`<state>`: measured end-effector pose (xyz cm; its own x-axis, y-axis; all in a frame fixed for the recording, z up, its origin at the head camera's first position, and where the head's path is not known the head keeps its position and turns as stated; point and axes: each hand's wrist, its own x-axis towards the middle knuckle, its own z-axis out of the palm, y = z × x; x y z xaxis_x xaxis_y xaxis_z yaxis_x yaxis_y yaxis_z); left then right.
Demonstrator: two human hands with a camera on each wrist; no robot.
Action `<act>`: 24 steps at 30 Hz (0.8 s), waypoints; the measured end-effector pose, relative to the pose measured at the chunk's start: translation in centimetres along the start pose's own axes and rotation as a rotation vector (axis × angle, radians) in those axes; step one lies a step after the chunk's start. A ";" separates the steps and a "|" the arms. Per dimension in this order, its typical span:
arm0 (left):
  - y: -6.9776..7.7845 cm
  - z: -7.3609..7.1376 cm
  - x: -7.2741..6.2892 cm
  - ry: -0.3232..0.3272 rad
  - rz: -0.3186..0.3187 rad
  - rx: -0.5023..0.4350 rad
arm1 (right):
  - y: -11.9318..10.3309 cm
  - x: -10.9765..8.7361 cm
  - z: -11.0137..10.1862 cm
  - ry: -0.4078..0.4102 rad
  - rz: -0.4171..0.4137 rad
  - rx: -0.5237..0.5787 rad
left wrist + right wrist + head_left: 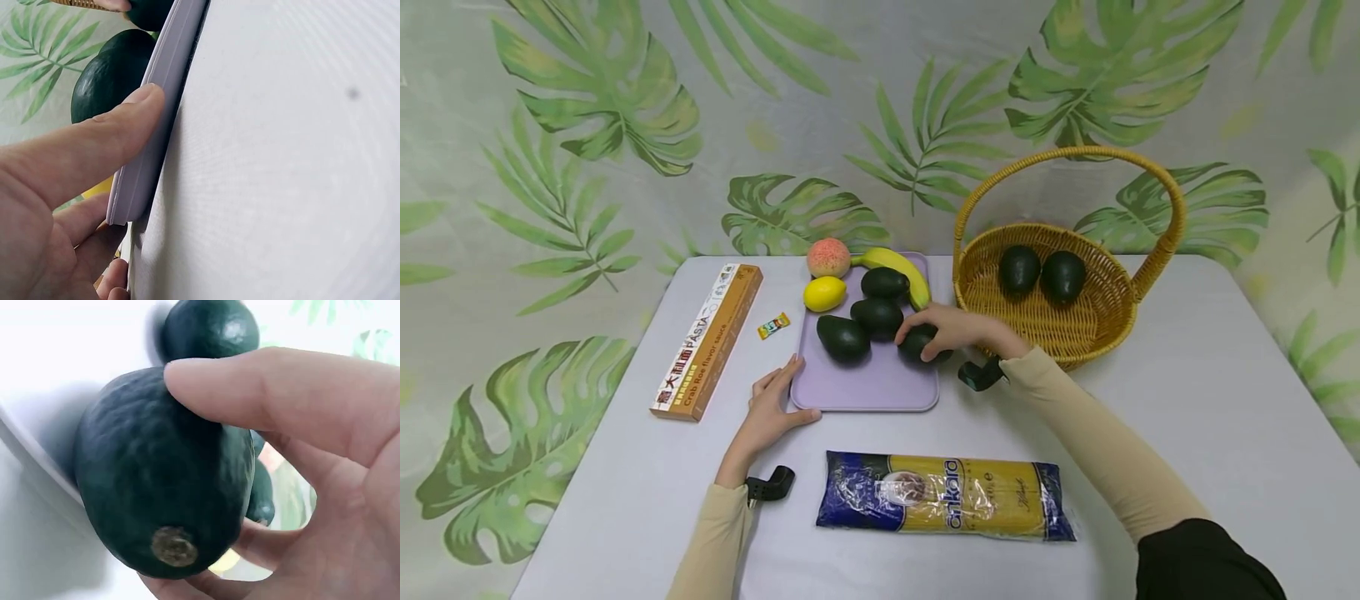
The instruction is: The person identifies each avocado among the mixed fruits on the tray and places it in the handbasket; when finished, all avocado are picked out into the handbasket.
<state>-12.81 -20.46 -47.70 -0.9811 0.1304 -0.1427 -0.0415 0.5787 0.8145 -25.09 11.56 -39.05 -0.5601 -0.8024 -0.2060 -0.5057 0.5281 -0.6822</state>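
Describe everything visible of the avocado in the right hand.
The avocado is dark green and rounded, with bumpy, slightly glossy skin and a brown stem scar at one end. It looks whole; real or artificial is unclear. The right hand grips it at the right edge of the tray; whether it touches that is unclear.

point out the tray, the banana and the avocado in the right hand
tray [883,388], head view, bare near part
banana [913,272], head view, its curved middle
held avocado [153,469], right wrist view, middle of its skin

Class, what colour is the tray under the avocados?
The tray is pale purple, a light lilac. The head view shows it best.
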 end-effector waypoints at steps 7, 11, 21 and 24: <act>0.1 -0.1 0.0 -0.001 0.001 -0.006 | -0.7 -2.4 -0.3 0.087 0.018 0.202; 0.1 -0.1 0.0 0.000 0.002 -0.003 | -1.2 -4.6 -1.2 0.154 0.013 0.316; 0.0 -0.1 0.1 -0.001 0.001 0.015 | 1.1 -10.0 -4.0 0.415 0.132 0.585; 0.0 -0.1 -0.1 -0.003 0.003 0.014 | 2.2 -11.2 -4.6 0.513 0.183 0.674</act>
<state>-12.75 -20.49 -47.63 -0.9806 0.1344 -0.1423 -0.0363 0.5895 0.8070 -23.00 23.01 -35.01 -0.9035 -0.4109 -0.1218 0.0271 0.2289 -0.9731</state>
